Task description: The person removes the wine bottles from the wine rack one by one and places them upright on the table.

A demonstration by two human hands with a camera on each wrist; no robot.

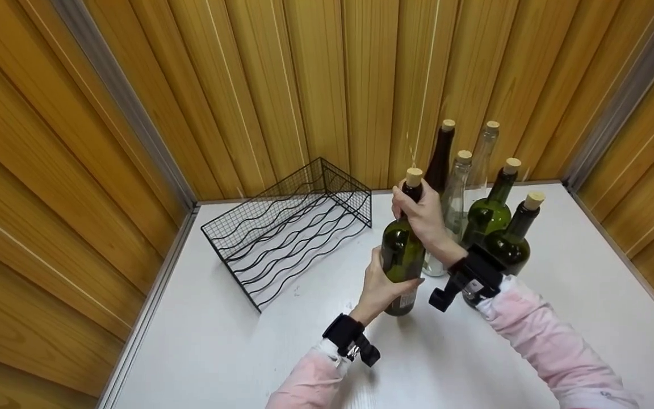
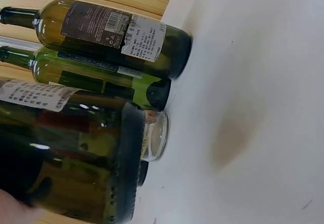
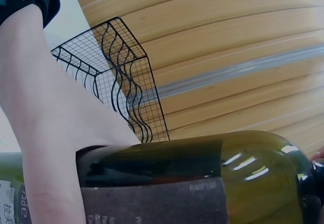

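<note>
A dark green wine bottle (image 1: 401, 247) with a cork (image 1: 414, 176) stands nearly upright between both hands, its base close over the table. My left hand (image 1: 379, 287) grips the lower body, thumb across the front. Higher up, my right hand (image 1: 426, 218) wraps its fingers round the neck just under the cork. In the right wrist view the left hand (image 3: 55, 118) lies across the bottle's dark label (image 3: 157, 204). The left wrist view shows the bottle's base (image 2: 126, 163) large in front, with a shadow on the table beside it.
A black wire bottle rack (image 1: 287, 238) with wavy bars sits at the back left. Several corked bottles stand at right, among them a green bottle (image 1: 489, 216), a dark green bottle (image 1: 511, 241), a clear bottle (image 1: 455, 199) and a brown bottle (image 1: 439, 159). Wood-panelled walls (image 1: 361, 85) enclose the white table (image 1: 219, 352).
</note>
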